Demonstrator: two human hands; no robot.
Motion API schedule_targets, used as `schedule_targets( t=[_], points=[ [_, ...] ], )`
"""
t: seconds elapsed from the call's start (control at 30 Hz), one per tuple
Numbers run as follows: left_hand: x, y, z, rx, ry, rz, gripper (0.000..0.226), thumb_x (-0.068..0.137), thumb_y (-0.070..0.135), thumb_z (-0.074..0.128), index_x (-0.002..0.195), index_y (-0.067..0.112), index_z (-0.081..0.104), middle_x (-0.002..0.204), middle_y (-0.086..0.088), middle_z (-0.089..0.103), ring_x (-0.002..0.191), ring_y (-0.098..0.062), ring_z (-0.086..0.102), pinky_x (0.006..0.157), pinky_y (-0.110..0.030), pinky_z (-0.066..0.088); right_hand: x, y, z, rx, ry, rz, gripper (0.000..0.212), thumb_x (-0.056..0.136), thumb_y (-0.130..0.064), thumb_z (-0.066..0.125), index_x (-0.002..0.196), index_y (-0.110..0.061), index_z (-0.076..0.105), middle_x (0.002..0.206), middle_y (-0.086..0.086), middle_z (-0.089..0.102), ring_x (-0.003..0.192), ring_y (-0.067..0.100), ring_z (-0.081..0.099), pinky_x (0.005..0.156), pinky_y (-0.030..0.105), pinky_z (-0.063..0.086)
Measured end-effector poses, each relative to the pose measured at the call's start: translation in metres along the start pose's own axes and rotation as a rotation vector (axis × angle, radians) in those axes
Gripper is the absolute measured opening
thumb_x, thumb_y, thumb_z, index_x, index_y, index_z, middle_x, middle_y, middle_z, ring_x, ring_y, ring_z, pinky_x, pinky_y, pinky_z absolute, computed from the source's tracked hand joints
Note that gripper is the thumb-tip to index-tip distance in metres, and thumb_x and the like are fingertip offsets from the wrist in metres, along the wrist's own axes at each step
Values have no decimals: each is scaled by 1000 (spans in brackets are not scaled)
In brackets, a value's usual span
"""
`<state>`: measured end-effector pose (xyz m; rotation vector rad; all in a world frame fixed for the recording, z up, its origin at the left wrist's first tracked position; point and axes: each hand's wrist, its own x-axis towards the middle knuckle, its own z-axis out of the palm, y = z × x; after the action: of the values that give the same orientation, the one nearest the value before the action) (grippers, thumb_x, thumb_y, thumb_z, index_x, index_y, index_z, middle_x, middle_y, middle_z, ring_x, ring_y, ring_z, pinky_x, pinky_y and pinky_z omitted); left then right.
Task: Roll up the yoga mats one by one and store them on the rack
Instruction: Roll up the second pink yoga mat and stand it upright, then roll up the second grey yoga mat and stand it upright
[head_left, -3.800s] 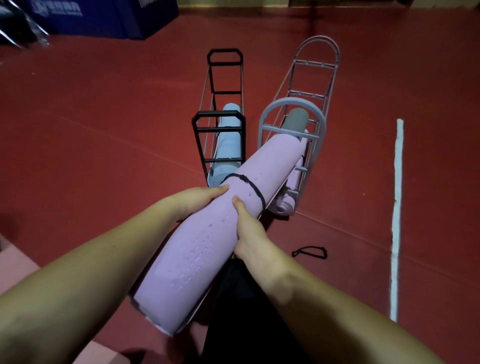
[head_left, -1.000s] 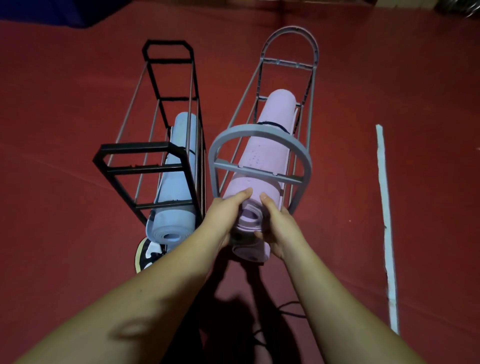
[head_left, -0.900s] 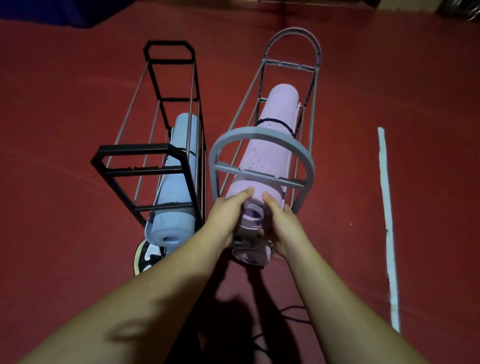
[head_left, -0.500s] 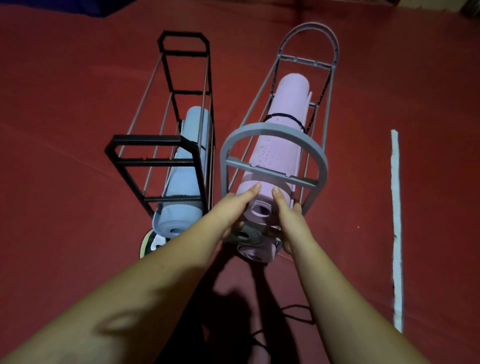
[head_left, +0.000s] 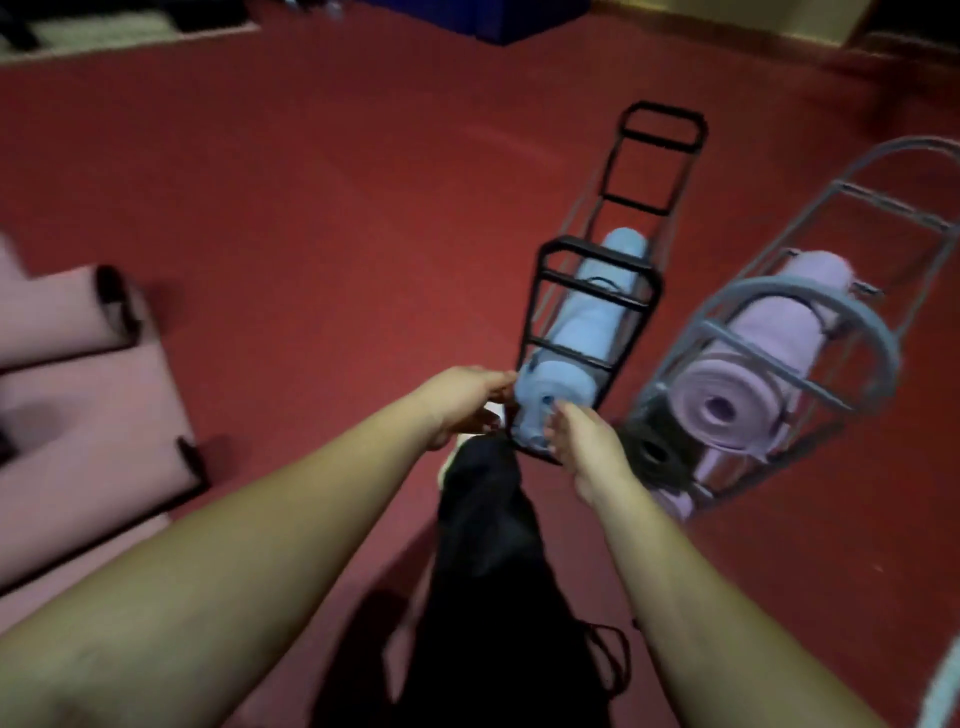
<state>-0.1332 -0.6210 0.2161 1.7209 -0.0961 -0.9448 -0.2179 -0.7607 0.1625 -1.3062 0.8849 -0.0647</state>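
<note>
Both hands at near end of blue mat in black rack: left hand and right hand flank it, fingers loosely curled, grip unclear through blur. Risk: hard shove tips the light rack or jams mat on a crossbar.

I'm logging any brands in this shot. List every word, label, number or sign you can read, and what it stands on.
None can be read.
Blue rolled mat in the black rack: no print shows.
Pink rolled mat in the grey rack: no label shows.
Dark blue object at the far edge: too blurred to tell whether it bears any text.
</note>
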Motion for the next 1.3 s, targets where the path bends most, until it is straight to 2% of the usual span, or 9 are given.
schedule_targets(
  t=[0.17,0.43,0.63,0.77,0.83,0.97,1.07,1.2,1.3],
  points=[
    [-119,-64,-154,-37,303,0,28,100,33,54,114,10,60,104,-8,68,84,-29,63,68,-29,50,-88,-11,162,-428,-488,-140,16,100,-28,52,86,-21,56,79,-4,62,64,10,55,57,25,37],
    [-289,-185,-336,-143,609,-33,25,99,32,54,109,10,62,99,-5,69,72,-23,61,68,-28,47,-216,46,367,-991,-908,-314,20,100,-32,49,98,-16,61,97,1,68,78,13,62,71,30,41],
    [-352,-284,-413,-299,745,-106,24,99,30,52,104,9,63,94,-5,68,67,-21,60,68,-28,45,-238,109,464,-1486,-1059,-365,27,97,-36,52,95,-14,66,95,0,71,82,16,66,65,26,45],
    [-358,-334,-452,-356,784,-194,22,98,28,51,103,10,63,95,-6,68,66,-22,58,67,-28,43,-225,129,521,-1722,-1042,-480,30,94,-43,53,98,-18,69,104,2,73,95,23,67,87,31,51],
    [-349,-353,-478,-358,799,-239,21,98,28,50,100,11,62,95,-6,67,67,-23,58,65,-27,42,-212,133,557,-1829,-1042,-555,29,96,-44,51,106,-21,67,114,3,69,100,23,62,85,28,46],
    [-311,-375,-542,-284,880,-320,26,97,28,50,103,6,63,97,-7,68,70,-23,60,66,-28,46,-163,140,642,-1847,-1039,-687,31,98,-37,50,114,-16,64,124,11,64,112,27,59,83,28,41],
    [-275,-386,-595,-231,945,-369,25,98,26,50,102,5,62,99,-10,70,72,-25,60,69,-29,47,-123,147,711,-1718,-1031,-674,24,98,-32,52,107,-14,66,115,11,66,102,25,58,74,25,35],
    [-221,-405,-670,-148,1032,-455,30,97,28,51,113,4,63,116,-14,68,105,-32,63,91,-33,48,-58,174,812,-1517,-993,-594,24,97,-27,54,105,-11,69,97,5,60,88,19,51,72,22,31],
    [-182,-422,-715,-130,1078,-521,31,97,27,52,119,6,62,121,-14,66,113,-32,60,92,-32,44,-13,205,879,-1375,-985,-509,19,95,-25,56,98,-10,68,97,9,62,91,21,53,75,25,36]
  ],
)
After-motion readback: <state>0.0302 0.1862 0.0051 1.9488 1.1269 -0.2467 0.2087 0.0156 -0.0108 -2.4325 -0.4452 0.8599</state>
